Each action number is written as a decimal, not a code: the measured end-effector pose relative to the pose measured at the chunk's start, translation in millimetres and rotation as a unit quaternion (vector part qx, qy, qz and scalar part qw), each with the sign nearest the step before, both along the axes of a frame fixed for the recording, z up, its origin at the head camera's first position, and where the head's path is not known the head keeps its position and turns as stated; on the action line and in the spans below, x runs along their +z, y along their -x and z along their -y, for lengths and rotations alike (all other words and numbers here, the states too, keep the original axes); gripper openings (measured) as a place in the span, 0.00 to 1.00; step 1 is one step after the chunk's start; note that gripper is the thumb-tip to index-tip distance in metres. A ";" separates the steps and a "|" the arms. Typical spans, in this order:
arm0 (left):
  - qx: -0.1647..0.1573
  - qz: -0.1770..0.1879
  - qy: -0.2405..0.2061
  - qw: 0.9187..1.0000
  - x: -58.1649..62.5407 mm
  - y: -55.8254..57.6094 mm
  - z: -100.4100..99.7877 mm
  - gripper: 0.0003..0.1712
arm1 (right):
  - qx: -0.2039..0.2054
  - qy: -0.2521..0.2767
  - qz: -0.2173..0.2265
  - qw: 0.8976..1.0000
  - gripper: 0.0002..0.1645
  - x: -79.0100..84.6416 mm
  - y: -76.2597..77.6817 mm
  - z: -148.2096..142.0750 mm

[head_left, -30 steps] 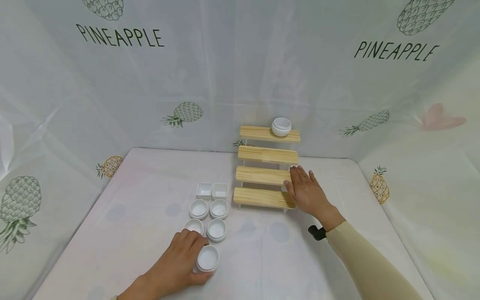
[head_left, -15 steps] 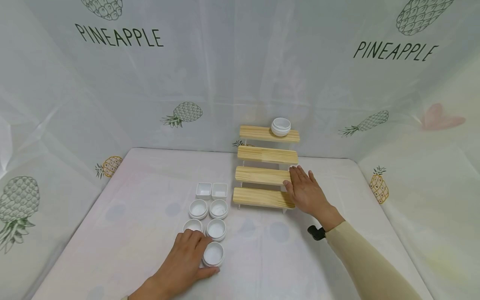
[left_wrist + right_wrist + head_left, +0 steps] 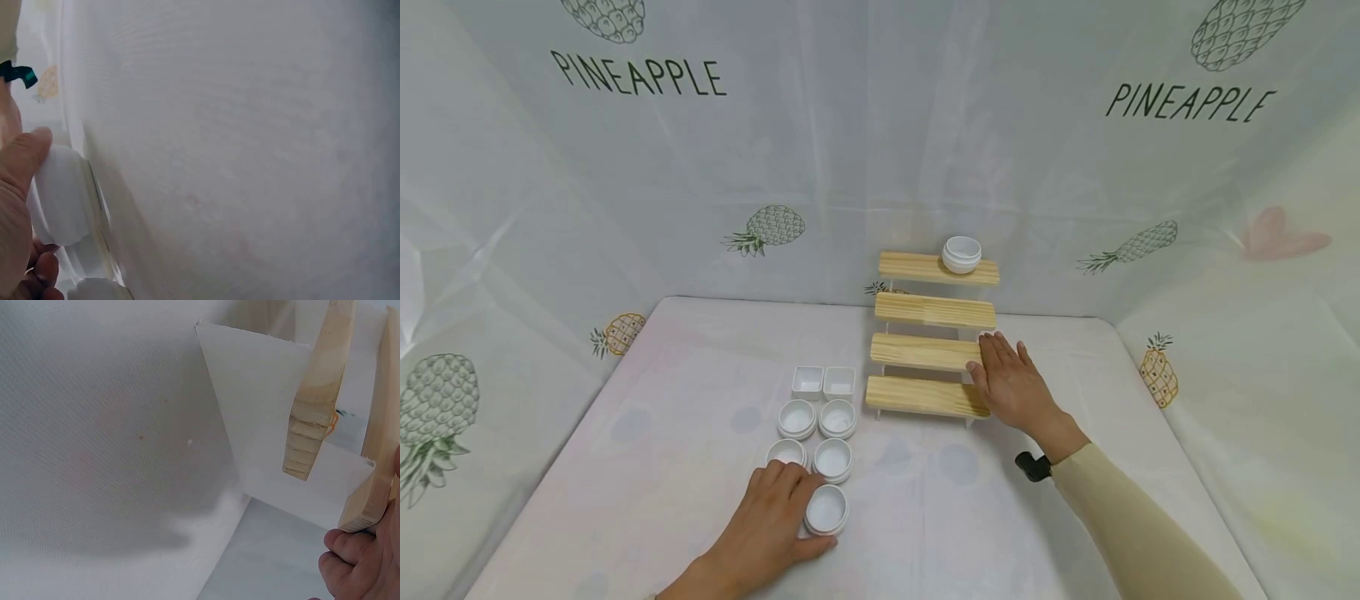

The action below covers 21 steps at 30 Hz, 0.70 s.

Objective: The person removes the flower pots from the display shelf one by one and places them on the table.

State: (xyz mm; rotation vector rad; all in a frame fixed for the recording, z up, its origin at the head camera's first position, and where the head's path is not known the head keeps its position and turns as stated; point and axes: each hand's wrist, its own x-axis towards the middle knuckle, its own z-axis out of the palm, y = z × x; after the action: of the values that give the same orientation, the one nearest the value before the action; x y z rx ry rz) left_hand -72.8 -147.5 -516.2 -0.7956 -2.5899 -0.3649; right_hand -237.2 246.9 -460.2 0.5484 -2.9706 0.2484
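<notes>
My left hand (image 3: 767, 517) has its thumb and fingers around a small round white bowl (image 3: 826, 510), at the near end of a double row of white bowls. In the left wrist view the thumb lies on one side of this bowl (image 3: 61, 197) and the fingertips on the other. My right hand (image 3: 1015, 387) rests with straight fingers against the right ends of the lower boards of a four-step wooden stand (image 3: 925, 396). The right wrist view shows its fingers at a board's end (image 3: 362, 509), beside the stand's white side panel (image 3: 250, 412).
Beyond the held bowl stand several round white bowls (image 3: 832, 458) and two square white dishes (image 3: 838, 382), left of the stand. One round bowl (image 3: 962, 254) sits on the top step. A pineapple-print cloth (image 3: 850, 125) hangs behind the table (image 3: 700, 367).
My left hand has moved the bowl slightly to the right, in line with the right column, and has then stayed nearly still. The right hand has not moved.
</notes>
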 end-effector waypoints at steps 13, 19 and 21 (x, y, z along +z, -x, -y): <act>-0.019 -0.050 -0.055 0.997 27.7 22.4 -0.5 0.32 | 0.002 0.002 0.007 1.000 0.41 4.6 -1.8 -0.1; -0.003 -0.030 -0.040 0.999 58.7 53.5 -5.7 0.29 | 0.003 0.005 0.010 1.000 0.41 4.4 -3.4 0.5; -0.007 -0.034 -0.038 0.999 71.6 66.9 -10.2 0.29 | 0.003 0.003 0.009 1.000 0.41 2.6 -3.3 0.2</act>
State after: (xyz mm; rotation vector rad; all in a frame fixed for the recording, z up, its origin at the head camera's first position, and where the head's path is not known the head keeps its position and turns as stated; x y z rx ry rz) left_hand -139.7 -137.3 -444.6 -0.7871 -2.4916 -0.4312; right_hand -233.9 246.7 -457.6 0.5571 -2.9854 0.2651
